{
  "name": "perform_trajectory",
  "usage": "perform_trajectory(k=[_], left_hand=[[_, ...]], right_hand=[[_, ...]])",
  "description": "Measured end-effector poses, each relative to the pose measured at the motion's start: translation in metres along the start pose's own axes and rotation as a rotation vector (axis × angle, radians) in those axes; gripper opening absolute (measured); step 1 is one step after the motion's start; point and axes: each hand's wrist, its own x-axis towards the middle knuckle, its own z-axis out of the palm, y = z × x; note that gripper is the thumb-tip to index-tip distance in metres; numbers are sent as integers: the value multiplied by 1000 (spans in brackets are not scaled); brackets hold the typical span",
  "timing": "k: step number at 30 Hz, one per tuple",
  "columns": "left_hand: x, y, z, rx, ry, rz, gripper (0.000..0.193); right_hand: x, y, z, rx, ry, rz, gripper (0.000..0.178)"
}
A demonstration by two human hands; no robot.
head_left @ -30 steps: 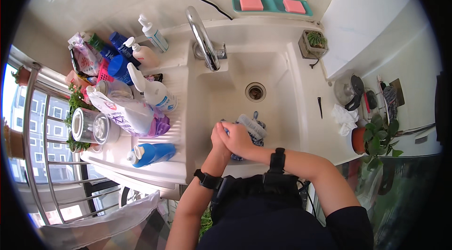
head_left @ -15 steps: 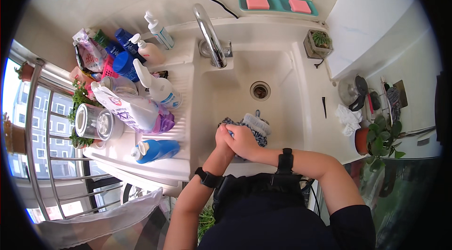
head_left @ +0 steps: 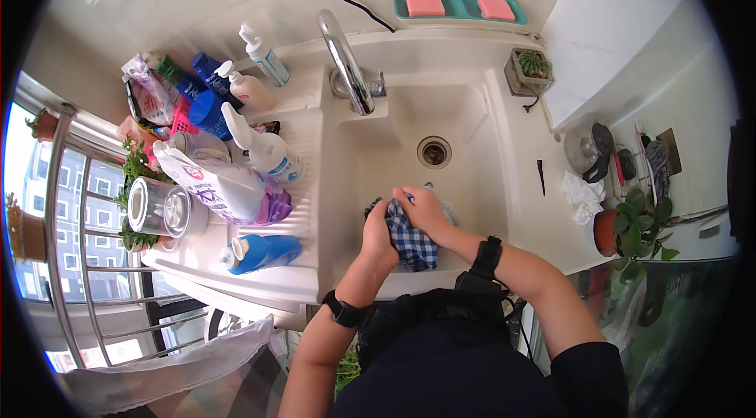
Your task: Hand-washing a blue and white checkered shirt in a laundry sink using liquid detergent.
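Observation:
Over the near part of the white sink basin (head_left: 370,154), both my hands grip a blue-and-white checked cloth (head_left: 415,246). My left hand (head_left: 379,235) is closed along its left side, with darker folds showing past the fingers. My right hand (head_left: 423,209) is closed on the upper part, its fingertips close to the left hand's. The lower part of the cloth hangs spread toward me. Behind my right hand, a pale and bluish thing (head_left: 450,214) lies in the basin, mostly hidden; I cannot make out its kind.
A chrome faucet (head_left: 345,63) arches over the basin, beyond a drain (head_left: 434,152). Bottles, a blue bottle (head_left: 264,252) and a detergent bag (head_left: 224,185) crowd the left ledge. Pink soaps (head_left: 425,4) sit in a teal dish. A potted plant (head_left: 606,233) stands right.
My hands were clasped together over the bunched cloth; now they are apart, and the checked cloth hangs open between them. The pale thing beside it is now more hidden by my right hand.

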Motion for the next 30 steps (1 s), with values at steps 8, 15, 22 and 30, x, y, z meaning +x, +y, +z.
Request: perform_trajectory(k=[8, 15, 22, 30], left_hand=[[-14, 37, -16, -233, -169, 127, 26], [-19, 37, -17, -180, -245, 337, 29], [-14, 35, -37, -207, -421, 292, 31], [-19, 40, -44, -369, -393, 46, 52]], right_hand=[[2, 23, -36, 114, 33, -21, 33], [-23, 15, -37, 331, -256, -161, 36], [-26, 15, -32, -32, -511, -21, 31], [-11, 2, -48, 28, -125, -149, 20]])
